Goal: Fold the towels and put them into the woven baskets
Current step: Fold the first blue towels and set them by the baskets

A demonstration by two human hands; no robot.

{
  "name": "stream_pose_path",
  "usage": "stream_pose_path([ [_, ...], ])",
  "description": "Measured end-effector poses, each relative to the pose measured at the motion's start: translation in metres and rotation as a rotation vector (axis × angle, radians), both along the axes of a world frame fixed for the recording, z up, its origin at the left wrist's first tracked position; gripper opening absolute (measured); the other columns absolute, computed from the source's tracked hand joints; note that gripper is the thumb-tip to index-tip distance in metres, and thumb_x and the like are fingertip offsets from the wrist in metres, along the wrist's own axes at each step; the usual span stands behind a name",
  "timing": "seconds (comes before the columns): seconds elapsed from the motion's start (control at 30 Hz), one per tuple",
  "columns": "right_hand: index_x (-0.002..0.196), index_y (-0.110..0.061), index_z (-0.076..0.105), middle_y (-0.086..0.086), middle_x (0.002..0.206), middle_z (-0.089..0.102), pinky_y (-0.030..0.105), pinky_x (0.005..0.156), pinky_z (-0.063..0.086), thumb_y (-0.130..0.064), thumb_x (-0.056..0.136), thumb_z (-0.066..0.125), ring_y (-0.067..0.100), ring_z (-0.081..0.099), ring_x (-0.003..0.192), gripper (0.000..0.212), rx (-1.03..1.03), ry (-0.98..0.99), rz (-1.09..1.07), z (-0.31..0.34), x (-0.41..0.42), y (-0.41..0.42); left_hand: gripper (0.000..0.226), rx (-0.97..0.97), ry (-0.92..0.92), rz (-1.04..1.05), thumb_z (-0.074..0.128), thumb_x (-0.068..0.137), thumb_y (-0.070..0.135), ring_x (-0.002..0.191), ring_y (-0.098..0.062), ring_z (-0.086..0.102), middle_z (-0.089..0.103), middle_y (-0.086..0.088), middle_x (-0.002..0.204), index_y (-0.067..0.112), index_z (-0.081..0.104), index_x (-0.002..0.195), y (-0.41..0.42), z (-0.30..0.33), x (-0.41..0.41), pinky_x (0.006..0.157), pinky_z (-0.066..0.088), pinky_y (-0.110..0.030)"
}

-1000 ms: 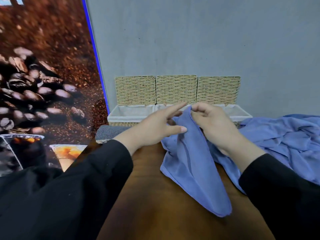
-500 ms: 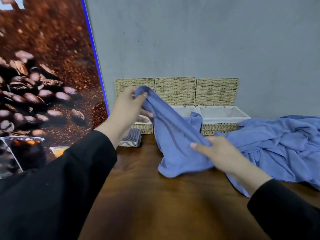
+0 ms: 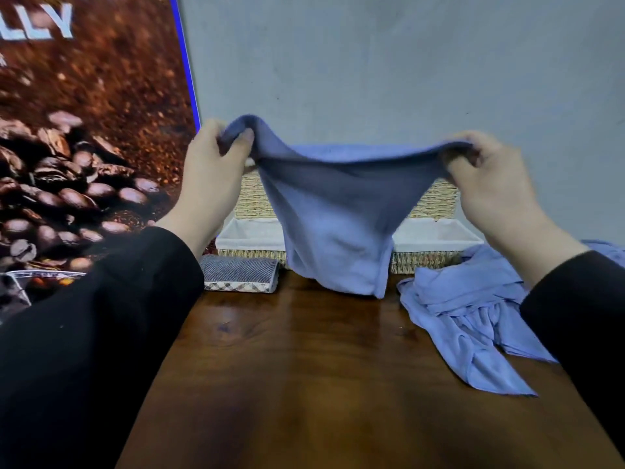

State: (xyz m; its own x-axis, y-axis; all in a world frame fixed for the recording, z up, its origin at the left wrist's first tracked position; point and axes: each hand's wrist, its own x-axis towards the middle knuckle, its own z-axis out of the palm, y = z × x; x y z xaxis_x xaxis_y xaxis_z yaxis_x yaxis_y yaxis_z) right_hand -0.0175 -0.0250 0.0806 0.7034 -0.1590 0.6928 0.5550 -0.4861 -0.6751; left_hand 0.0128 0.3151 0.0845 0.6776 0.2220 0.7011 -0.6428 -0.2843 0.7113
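A blue towel (image 3: 334, 218) hangs stretched in the air between my hands, its lower edge just above the table. My left hand (image 3: 216, 167) pinches its left top corner. My right hand (image 3: 490, 177) pinches its right top corner. Behind the towel, against the wall, stand woven baskets with white liners: the left one (image 3: 250, 238) and the right one (image 3: 436, 238) show, while the middle is hidden by the towel. A heap of crumpled blue towels (image 3: 473, 319) lies on the table at the right.
A folded grey striped cloth (image 3: 240, 274) lies in front of the left basket. The dark wooden table (image 3: 304, 384) stretches toward me. A coffee-bean poster (image 3: 84, 147) stands along the left side, a grey wall behind.
My hands have drawn apart and risen, each moving to a top corner, so the towel has gone from bunched over the table to spread out in the air.
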Motion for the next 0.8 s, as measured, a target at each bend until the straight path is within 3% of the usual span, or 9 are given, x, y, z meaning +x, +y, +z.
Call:
stream_pose_path([
  [0.07, 0.093, -0.032, 0.070, 0.001, 0.088, 0.071, 0.049, 0.083, 0.059, -0.021, 0.097, 0.053, 0.017, 0.064, 0.079, 0.021, -0.002, 0.102, 0.005, -0.022, -0.006, -0.003, 0.016, 0.155, 0.097, -0.002, 0.060, 0.098, 0.025, 0.071, -0.027, 0.068, 0.061, -0.008, 0.079, 0.010, 0.058, 0.093, 0.001, -0.016, -0.007, 0.062, 0.059, -0.043],
  [0.13, 0.098, -0.019, 0.069, 0.013, 0.092, 0.071, 0.048, 0.074, 0.056, -0.021, 0.100, 0.053, 0.031, 0.068, 0.071, 0.017, -0.096, 0.242, -0.041, -0.045, -0.012, -0.009, 0.010, 0.344, 0.244, -0.047, 0.060, 0.100, 0.023, 0.054, -0.021, 0.060, 0.062, -0.007, 0.066, 0.016, 0.065, 0.095, 0.006, -0.039, -0.013, 0.050, 0.047, -0.033],
  [0.27, 0.107, -0.006, 0.068, 0.015, 0.100, 0.073, 0.034, 0.055, 0.055, -0.035, 0.106, 0.050, 0.034, 0.063, 0.078, 0.034, 0.056, 0.672, 0.203, -0.096, -0.023, -0.020, 0.013, 0.513, 0.655, -0.277, 0.066, 0.097, 0.028, 0.046, -0.021, 0.044, 0.053, -0.014, 0.055, 0.022, 0.074, 0.088, 0.030, -0.093, -0.008, 0.043, 0.031, -0.024],
  [0.4, 0.122, 0.004, 0.062, 0.022, 0.126, 0.067, 0.045, 0.077, 0.063, -0.037, 0.101, 0.058, 0.037, 0.067, 0.115, 0.046, 0.373, 0.958, 0.344, -0.131, -0.018, -0.024, 0.025, 0.579, 0.999, -0.411, 0.061, 0.101, 0.034, 0.044, -0.018, 0.050, 0.077, -0.007, 0.094, 0.014, 0.071, 0.113, 0.032, -0.120, -0.004, 0.038, 0.033, -0.021],
  [0.47, 0.120, 0.000, 0.065, 0.015, 0.123, 0.071, 0.047, 0.082, 0.062, -0.032, 0.103, 0.055, 0.029, 0.070, 0.111, 0.038, 0.425, 0.969, 0.328, -0.130, -0.008, -0.020, 0.026, 0.472, 1.068, -0.358, 0.054, 0.105, 0.031, 0.051, -0.022, 0.063, 0.078, -0.004, 0.104, 0.014, 0.067, 0.118, 0.021, -0.124, 0.004, 0.038, 0.040, -0.021],
  [0.53, 0.111, -0.003, 0.067, 0.017, 0.113, 0.072, 0.047, 0.084, 0.062, -0.032, 0.106, 0.051, 0.023, 0.072, 0.100, 0.033, 0.296, 0.794, 0.165, -0.119, 0.010, -0.012, 0.023, 0.217, 0.999, -0.266, 0.058, 0.102, 0.031, 0.074, -0.034, 0.074, 0.077, -0.011, 0.101, 0.016, 0.068, 0.117, 0.008, -0.119, 0.018, 0.056, 0.060, -0.032],
  [0.6, 0.092, -0.005, 0.062, 0.016, 0.089, 0.064, 0.044, 0.084, 0.058, -0.034, 0.108, 0.044, 0.025, 0.064, 0.085, 0.038, 0.047, 0.412, -0.067, -0.089, 0.027, -0.008, 0.016, 0.017, 0.663, -0.133, 0.064, 0.097, 0.030, 0.092, -0.033, 0.074, 0.076, -0.010, 0.097, 0.019, 0.072, 0.104, -0.006, -0.096, 0.034, 0.085, 0.061, -0.046],
  [0.7, 0.086, -0.021, 0.061, 0.007, 0.084, 0.059, 0.054, 0.083, 0.051, -0.044, 0.106, 0.041, 0.021, 0.055, 0.084, 0.036, 0.062, -0.136, -0.107, -0.029, 0.029, -0.001, 0.020, -0.153, 0.132, -0.069, 0.053, 0.103, 0.023, 0.088, -0.016, 0.067, 0.067, -0.001, 0.087, 0.013, 0.064, 0.089, -0.018, -0.037, 0.035, 0.091, 0.058, -0.043],
  [0.8, 0.088, -0.026, 0.062, 0.003, 0.088, 0.057, 0.063, 0.088, 0.047, -0.057, 0.103, 0.044, 0.020, 0.052, 0.090, 0.038, 0.112, -0.238, 0.010, -0.023, 0.024, -0.008, 0.034, -0.076, -0.008, 0.053, 0.053, 0.099, 0.035, 0.086, -0.015, 0.059, 0.059, -0.007, 0.085, 0.003, 0.060, 0.089, -0.009, -0.027, 0.023, 0.093, 0.054, -0.055],
])
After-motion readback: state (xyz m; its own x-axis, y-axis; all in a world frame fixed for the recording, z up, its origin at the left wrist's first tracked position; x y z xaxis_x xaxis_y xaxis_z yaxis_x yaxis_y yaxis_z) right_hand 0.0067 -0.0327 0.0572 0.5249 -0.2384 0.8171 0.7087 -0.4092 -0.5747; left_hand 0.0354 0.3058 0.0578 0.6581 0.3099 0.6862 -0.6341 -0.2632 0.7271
